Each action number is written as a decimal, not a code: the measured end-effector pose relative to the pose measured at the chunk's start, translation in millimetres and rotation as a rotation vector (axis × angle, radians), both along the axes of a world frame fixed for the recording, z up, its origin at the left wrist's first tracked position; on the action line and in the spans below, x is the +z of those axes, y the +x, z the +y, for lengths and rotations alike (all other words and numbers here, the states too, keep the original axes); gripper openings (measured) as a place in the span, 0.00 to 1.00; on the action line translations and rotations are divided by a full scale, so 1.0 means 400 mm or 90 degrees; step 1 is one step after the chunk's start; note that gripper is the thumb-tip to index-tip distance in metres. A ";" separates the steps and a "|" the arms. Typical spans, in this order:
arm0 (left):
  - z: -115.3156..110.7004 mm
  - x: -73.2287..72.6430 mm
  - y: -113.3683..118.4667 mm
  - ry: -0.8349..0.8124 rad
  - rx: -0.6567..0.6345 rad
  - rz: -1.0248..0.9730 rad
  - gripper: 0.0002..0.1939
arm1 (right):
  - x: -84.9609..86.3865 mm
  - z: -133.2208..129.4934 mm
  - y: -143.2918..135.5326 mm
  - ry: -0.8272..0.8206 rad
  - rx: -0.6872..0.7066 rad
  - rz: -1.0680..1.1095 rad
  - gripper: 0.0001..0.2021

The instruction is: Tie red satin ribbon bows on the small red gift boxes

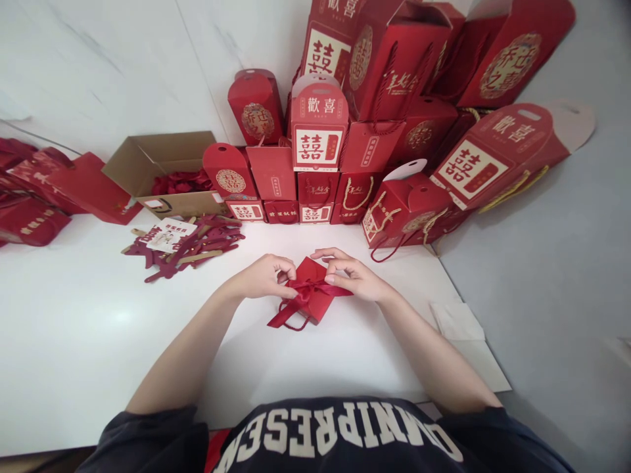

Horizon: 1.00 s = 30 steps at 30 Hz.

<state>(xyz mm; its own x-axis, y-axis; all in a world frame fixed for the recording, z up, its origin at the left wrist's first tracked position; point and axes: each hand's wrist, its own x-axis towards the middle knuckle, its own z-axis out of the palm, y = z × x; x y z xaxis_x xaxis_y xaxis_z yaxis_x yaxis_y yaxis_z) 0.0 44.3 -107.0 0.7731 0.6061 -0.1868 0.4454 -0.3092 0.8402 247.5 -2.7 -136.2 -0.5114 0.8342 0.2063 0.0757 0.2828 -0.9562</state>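
The small box (321, 307) lies on the white table (123, 368) between both hands, so call it the middle of the clock. At nine, the left hand (269, 276) has its thumb and first finger curled in close by the ribbon (309, 290); I can't tell if they pinch it. At three, the right hand (357, 276) has its thumb and first finger by the ribbon's other end, with the rest bent and spread over the box; I can't tell if it pinches either.

What could go wrong, left to right: the ribbon's loose end at eight could come out too long if the two sides get uneven pulls. The ribbon looks slippery (shiny stuff often is), so the bow could sag if a grip is weak. The cord (298, 329) at seven could get caught under the ribbon. A hard tug could make the box slide or turn. At two, a loop (389, 257) hangs down and could snag a finger.

Now the room: the most open table is at eight and nine. At ten, the red heap (211, 246) and the carton (192, 205) are in the way. At twelve, the stack (315, 148) stands near. At six, the shirt (340, 433) is by the near edge. From three to four, the table's side edge slants away, with a white sheet (456, 322) along it.
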 end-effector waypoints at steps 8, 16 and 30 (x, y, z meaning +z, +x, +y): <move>0.007 -0.006 -0.002 0.004 -0.013 -0.009 0.12 | -0.017 0.006 0.015 0.004 0.020 0.023 0.15; 0.016 -0.022 -0.001 -0.015 -0.035 -0.057 0.13 | -0.071 0.019 0.007 -0.096 0.063 0.169 0.17; 0.019 -0.034 -0.024 -0.046 0.001 -0.081 0.14 | -0.013 -0.013 0.028 0.011 -0.176 -0.012 0.11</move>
<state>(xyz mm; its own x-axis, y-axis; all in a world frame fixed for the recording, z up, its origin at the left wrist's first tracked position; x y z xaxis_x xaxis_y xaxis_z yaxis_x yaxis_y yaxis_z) -9.4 51.8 -120.4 0.7920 0.5966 -0.1298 0.3340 -0.2454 0.9101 258.8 -7.9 -141.5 -0.2687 0.9391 0.2143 0.1699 0.2652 -0.9491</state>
